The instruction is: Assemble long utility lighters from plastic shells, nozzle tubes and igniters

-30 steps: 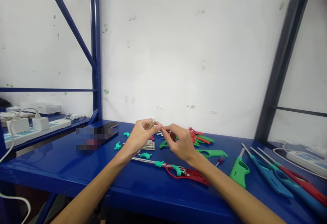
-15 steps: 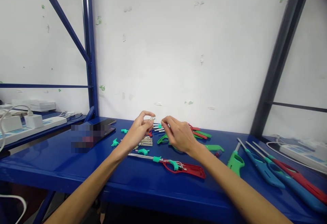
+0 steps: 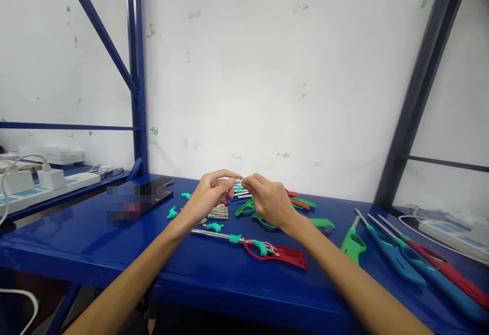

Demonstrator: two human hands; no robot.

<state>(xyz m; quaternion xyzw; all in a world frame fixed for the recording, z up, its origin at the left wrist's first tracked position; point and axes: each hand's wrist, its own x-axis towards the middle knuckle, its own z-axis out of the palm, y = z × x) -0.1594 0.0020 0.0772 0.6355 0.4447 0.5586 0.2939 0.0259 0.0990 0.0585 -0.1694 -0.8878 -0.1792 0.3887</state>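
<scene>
Above the blue table, my left hand pinches a small light-coloured part at its fingertips. The closed fingertips of my right hand meet that part from the right; whether they hold something of their own is too small to tell. Under my left hand lies a pile of metallic pieces, with teal triggers around it. An opened lighter with a red handle shell and a metal tube lies in front of my hands. Green shell pieces are partly behind my right hand.
Assembled long lighters in green, blue and red lie at the right. Two dark phones rest at the left, partly blurred. Power strips stand on both sides. Blue shelf posts and a white wall rise behind.
My fingertips have come together at the small part; before, there was a gap between my hands. My left fingers have stretched to the right over the part.
</scene>
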